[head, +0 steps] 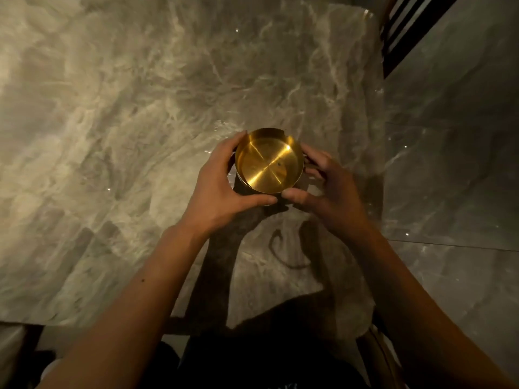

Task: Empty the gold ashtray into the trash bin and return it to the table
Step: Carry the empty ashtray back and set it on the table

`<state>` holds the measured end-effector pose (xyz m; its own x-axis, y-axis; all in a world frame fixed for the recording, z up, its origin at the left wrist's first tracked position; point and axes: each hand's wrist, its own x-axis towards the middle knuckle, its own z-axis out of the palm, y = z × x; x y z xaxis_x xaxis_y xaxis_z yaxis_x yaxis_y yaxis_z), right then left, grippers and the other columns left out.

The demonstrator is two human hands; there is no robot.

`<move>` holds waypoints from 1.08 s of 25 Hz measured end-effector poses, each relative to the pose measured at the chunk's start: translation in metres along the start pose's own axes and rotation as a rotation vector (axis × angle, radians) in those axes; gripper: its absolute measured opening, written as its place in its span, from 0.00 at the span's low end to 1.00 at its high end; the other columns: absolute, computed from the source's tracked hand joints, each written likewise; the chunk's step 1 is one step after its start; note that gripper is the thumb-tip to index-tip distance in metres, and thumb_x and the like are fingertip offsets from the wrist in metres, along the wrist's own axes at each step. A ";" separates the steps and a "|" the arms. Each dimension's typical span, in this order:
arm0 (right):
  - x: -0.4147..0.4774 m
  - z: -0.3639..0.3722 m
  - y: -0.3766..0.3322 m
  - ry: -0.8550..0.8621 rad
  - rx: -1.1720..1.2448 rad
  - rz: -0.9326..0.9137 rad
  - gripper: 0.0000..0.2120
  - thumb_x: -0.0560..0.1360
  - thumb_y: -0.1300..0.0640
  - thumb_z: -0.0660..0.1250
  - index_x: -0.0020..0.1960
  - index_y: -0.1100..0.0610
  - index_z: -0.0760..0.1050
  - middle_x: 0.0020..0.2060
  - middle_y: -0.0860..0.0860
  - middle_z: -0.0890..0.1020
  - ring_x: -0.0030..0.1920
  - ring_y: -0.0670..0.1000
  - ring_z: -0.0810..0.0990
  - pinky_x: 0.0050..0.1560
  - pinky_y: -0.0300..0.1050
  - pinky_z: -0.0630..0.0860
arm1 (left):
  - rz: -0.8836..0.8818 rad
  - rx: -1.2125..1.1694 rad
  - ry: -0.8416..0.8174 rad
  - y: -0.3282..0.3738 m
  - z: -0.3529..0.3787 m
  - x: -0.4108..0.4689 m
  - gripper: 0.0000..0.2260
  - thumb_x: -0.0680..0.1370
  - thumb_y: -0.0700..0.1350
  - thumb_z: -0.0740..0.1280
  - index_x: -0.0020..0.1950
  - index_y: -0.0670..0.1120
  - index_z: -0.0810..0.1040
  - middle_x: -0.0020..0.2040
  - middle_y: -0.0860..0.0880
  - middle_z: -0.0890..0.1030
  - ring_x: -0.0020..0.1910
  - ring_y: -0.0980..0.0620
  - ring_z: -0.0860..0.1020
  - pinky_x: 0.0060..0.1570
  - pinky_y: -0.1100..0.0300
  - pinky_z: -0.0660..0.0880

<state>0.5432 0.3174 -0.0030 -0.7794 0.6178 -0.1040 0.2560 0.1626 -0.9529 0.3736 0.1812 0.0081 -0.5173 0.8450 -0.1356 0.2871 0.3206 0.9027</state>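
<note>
Ashtray [269, 161] sits at table [112, 108] center-right, near the 3 o'clock edge, w/ left hand [222, 189] and right hand [328, 189] fingers curled round its rim. It looks almost empty. Shiny metal may slip & drop.

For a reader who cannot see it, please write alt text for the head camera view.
Two bare hands, the left hand and the right hand, cup a round gold ashtray from both sides above a grey marble table. The ashtray looks almost empty, with only a tiny dark speck inside. No trash bin is in view.
</note>
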 end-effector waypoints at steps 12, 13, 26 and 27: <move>-0.015 0.019 -0.048 -0.036 -0.089 -0.100 0.37 0.66 0.50 0.77 0.71 0.57 0.69 0.66 0.51 0.76 0.65 0.46 0.75 0.63 0.45 0.76 | 0.011 0.048 0.094 0.021 -0.032 -0.048 0.48 0.60 0.57 0.80 0.76 0.49 0.64 0.71 0.55 0.70 0.71 0.55 0.69 0.70 0.53 0.69; -0.015 0.019 -0.050 -0.040 -0.077 -0.116 0.37 0.66 0.50 0.76 0.71 0.57 0.69 0.66 0.51 0.76 0.65 0.47 0.75 0.63 0.46 0.76 | 0.007 0.038 0.095 0.024 -0.034 -0.050 0.48 0.60 0.57 0.80 0.75 0.49 0.64 0.72 0.54 0.70 0.71 0.55 0.69 0.70 0.53 0.70; 0.068 0.185 -0.125 -0.170 -0.138 -0.108 0.37 0.65 0.50 0.79 0.71 0.49 0.68 0.68 0.45 0.73 0.67 0.43 0.72 0.66 0.44 0.73 | -0.017 0.018 0.275 -0.046 -0.209 -0.065 0.46 0.60 0.53 0.82 0.74 0.48 0.66 0.65 0.55 0.68 0.66 0.67 0.68 0.67 0.69 0.67; 0.076 0.215 -0.131 -0.161 -0.149 -0.148 0.37 0.66 0.49 0.78 0.72 0.51 0.68 0.68 0.47 0.74 0.67 0.44 0.73 0.66 0.44 0.73 | -0.030 -0.001 0.275 -0.062 -0.235 -0.067 0.46 0.60 0.53 0.82 0.74 0.48 0.66 0.66 0.54 0.68 0.66 0.64 0.69 0.68 0.67 0.68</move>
<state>0.3273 0.1777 0.0525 -0.8926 0.4503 -0.0214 0.2040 0.3610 -0.9100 0.2011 0.0036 0.0573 -0.7251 0.6871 -0.0458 0.2680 0.3429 0.9003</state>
